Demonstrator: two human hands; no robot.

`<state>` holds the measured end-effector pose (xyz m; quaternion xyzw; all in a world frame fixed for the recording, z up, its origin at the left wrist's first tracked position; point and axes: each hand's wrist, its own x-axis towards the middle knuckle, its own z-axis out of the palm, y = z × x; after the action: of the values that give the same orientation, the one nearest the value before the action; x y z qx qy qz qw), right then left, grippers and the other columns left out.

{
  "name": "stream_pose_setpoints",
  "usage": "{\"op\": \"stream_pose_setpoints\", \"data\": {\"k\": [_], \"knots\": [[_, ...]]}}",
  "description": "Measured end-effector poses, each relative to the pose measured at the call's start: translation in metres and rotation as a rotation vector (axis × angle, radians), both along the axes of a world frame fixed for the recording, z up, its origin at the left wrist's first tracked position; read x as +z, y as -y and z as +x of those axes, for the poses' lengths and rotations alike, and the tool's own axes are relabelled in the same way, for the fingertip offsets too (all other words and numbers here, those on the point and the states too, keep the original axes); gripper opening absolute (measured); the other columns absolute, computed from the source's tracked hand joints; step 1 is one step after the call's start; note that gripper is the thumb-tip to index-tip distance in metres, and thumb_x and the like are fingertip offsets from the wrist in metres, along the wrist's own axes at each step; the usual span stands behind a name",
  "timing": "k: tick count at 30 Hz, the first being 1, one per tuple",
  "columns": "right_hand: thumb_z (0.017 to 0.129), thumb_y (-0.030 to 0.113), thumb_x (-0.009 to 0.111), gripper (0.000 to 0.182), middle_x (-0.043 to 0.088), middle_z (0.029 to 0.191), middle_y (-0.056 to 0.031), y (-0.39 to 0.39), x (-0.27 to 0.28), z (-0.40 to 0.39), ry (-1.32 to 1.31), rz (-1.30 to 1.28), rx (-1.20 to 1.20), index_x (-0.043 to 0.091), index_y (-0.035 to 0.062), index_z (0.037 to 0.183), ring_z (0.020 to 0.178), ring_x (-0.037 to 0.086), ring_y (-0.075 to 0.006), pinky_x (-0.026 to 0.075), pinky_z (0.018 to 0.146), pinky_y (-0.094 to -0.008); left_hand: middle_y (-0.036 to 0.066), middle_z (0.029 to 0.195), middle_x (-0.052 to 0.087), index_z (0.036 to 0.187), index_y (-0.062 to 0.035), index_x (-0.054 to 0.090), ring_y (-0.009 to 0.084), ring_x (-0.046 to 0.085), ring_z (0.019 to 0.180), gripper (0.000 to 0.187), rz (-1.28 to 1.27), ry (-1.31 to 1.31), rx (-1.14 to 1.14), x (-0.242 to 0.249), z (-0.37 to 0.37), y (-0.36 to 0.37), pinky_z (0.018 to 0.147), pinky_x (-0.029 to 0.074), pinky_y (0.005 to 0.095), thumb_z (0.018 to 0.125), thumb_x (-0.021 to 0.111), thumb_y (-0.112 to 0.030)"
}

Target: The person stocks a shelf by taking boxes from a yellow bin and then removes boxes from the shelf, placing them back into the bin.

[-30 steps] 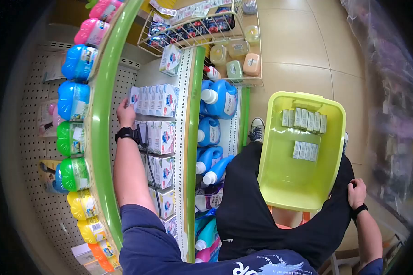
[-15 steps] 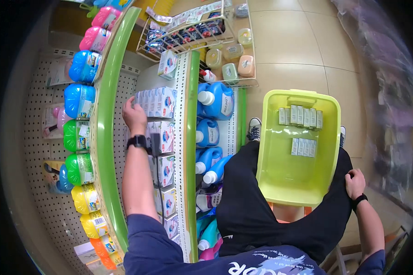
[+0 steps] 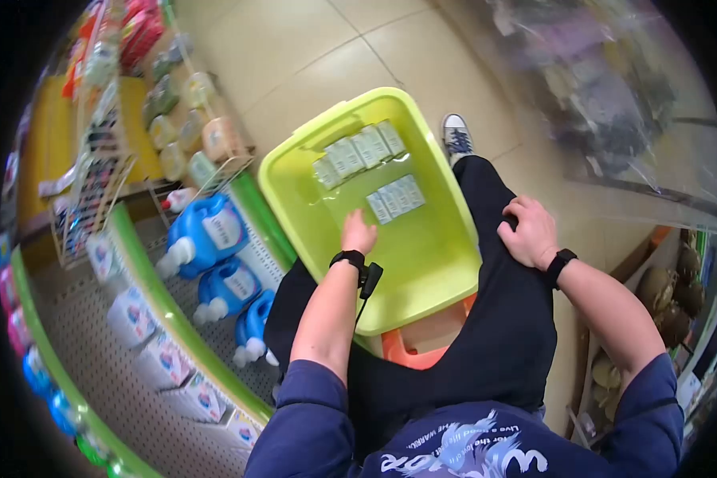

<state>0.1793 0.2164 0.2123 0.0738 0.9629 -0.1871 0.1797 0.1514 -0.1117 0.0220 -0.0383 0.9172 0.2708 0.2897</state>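
Observation:
Over the yellow-green bin (image 3: 410,299), my left hand (image 3: 359,233) hangs just left of a short row of small boxes (image 3: 396,199) on its bottom. The fingers are partly curled and seen from behind; whether they touch anything is hidden. A longer row of small boxes (image 3: 358,154) lies farther up in the bin. My right hand (image 3: 530,231) rests on my right thigh, fingers apart and slightly bent, holding nothing.
Left are shelves with white soap boxes (image 3: 163,360) and blue detergent bottles (image 3: 209,231). A wire basket (image 3: 95,191) stands at upper left. An orange stool (image 3: 426,334) shows below the bin. Plastic-covered goods (image 3: 605,88) are at upper right.
My view has turned from the shelf toward the bin. My left hand has moved from the soap boxes on the shelf to inside the bin's outline. My right hand stays on my thigh.

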Motion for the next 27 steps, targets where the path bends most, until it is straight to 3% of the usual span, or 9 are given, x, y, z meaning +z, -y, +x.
{"op": "stream_pose_setpoints", "data": {"k": [4,10,14,16,18,20,22,26,27], "knots": [[0.071,0.021,0.062,0.023,0.060,0.099,-0.0102,-0.008,0.002,-0.005,-0.014,-0.060,0.027,0.065,0.0039,0.086,0.096,0.055,-0.0306,0.047,0.084,-0.0398,0.029,0.128,0.045,0.142,0.0019,0.022,0.0399,0.042,0.125,0.092,0.027,0.170,0.251,-0.063,0.002,-0.016,0.105,0.036,0.0408,0.070,0.076,-0.018],[0.066,0.014,0.061,0.027,0.057,0.101,-0.0143,-0.017,0.005,-0.023,0.027,-0.160,0.066,0.061,0.0012,0.091,0.094,0.055,-0.0347,0.047,0.082,-0.0410,0.025,0.128,0.051,0.142,0.0038,0.017,0.0349,0.052,0.116,0.089,0.323,0.321,0.584,-0.168,0.009,-0.024,0.099,0.041,0.0378,0.074,0.073,-0.012],[0.065,0.013,0.060,0.030,0.057,0.105,-0.0165,-0.022,0.005,-0.028,0.049,-0.186,0.090,0.061,0.0002,0.093,0.096,0.055,-0.0357,0.046,0.085,-0.0403,0.019,0.124,0.055,0.142,0.0032,0.017,0.0325,0.056,0.110,0.079,0.570,0.521,0.691,-0.151,0.001,-0.027,0.094,0.046,0.0374,0.080,0.065,-0.009],[0.065,0.013,0.060,0.030,0.058,0.104,-0.0164,-0.021,0.006,-0.026,0.050,-0.194,0.087,0.061,0.0002,0.093,0.097,0.055,-0.0358,0.046,0.085,-0.0404,0.020,0.125,0.054,0.141,0.0031,0.018,0.0322,0.056,0.111,0.077,0.455,0.346,0.570,-0.167,0.019,-0.017,0.094,0.046,0.0379,0.082,0.064,-0.011],[0.066,0.012,0.060,0.029,0.058,0.104,-0.0166,-0.017,0.008,-0.026,0.025,-0.190,0.075,0.061,0.0003,0.093,0.097,0.055,-0.0361,0.046,0.085,-0.0407,0.022,0.126,0.053,0.140,0.0037,0.025,0.0320,0.056,0.113,0.070,0.324,0.092,0.397,-0.148,0.011,-0.011,0.095,0.045,0.0389,0.085,0.062,-0.020],[0.069,0.012,0.060,0.028,0.058,0.106,-0.0166,-0.017,0.008,-0.017,0.013,-0.176,0.065,0.061,0.0008,0.094,0.100,0.055,-0.0353,0.045,0.089,-0.0405,0.025,0.126,0.053,0.138,0.0046,0.030,0.0323,0.056,0.114,0.071,0.313,0.146,0.565,-0.102,0.000,-0.014,0.096,0.045,0.0396,0.082,0.063,-0.024],[0.071,0.011,0.059,0.026,0.058,0.107,-0.0164,-0.016,0.003,-0.006,-0.022,-0.200,0.060,0.061,0.0010,0.095,0.102,0.054,-0.0346,0.044,0.091,-0.0402,0.024,0.122,0.056,0.133,0.0023,0.039,0.0323,0.057,0.112,0.065,0.443,0.162,0.408,-0.028,-0.020,0.005,0.095,0.045,0.0408,0.081,0.064,-0.027],[0.074,0.011,0.058,0.022,0.057,0.106,-0.0152,-0.023,-0.017,0.005,-0.039,-0.185,0.070,0.060,0.0010,0.093,0.102,0.054,-0.0342,0.043,0.091,-0.0393,0.024,0.119,0.058,0.130,0.0017,0.044,0.0312,0.058,0.110,0.056,0.264,-0.086,0.370,0.134,-0.034,0.054,0.094,0.046,0.0383,0.079,0.061,-0.015],[0.075,0.012,0.058,0.021,0.057,0.105,-0.0145,-0.019,-0.015,0.003,-0.035,-0.173,0.070,0.059,0.0010,0.092,0.102,0.054,-0.0340,0.043,0.091,-0.0390,0.025,0.119,0.058,0.130,0.0017,0.045,0.0331,0.058,0.110,0.057,0.298,-0.319,0.303,0.172,-0.031,0.072,0.095,0.045,0.0394,0.077,0.061,-0.012]]}}
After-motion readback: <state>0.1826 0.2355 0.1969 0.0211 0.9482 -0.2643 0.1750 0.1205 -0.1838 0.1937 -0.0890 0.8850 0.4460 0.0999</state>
